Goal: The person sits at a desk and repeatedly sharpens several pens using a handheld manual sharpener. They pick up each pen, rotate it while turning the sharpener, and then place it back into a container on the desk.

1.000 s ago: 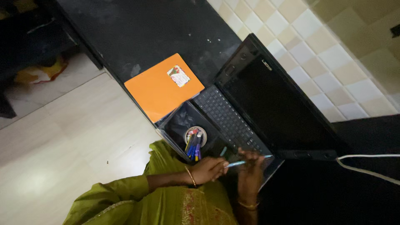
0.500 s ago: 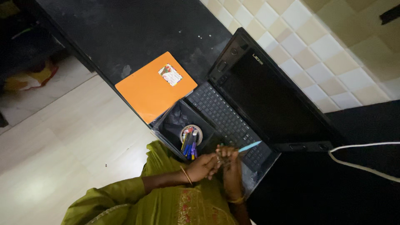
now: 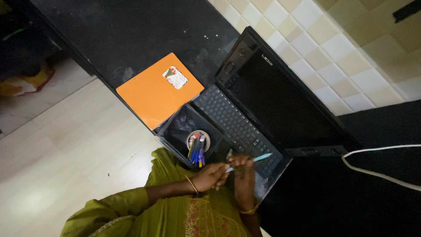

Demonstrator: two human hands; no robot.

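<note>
Both of my hands meet over the front right corner of an open black laptop [image 3: 280,101]. A light blue pen [image 3: 256,158] lies between them, tip pointing right over the keyboard [image 3: 228,116]. My left hand [image 3: 211,175], a thin bangle on its wrist, pinches the pen's near end. The fingers of my right hand [image 3: 242,177] close around the pen's middle. A small greenish piece, perhaps a cap [image 3: 229,153], sticks up just above my fingers. To the left of my hands a round cup of several coloured pens [image 3: 197,144] stands on the laptop's palm rest.
An orange notebook with a small sticker [image 3: 158,90] lies left of the laptop on the black counter [image 3: 144,30]. A white cable [image 3: 377,173] runs across the counter at right. Behind is a tiled wall [image 3: 342,48]; pale floor [image 3: 66,149] lies at left.
My hands have drawn closer together on the pen and shifted a little left along the laptop's front. The pen now tilts upward to the right. The view has drifted slightly.
</note>
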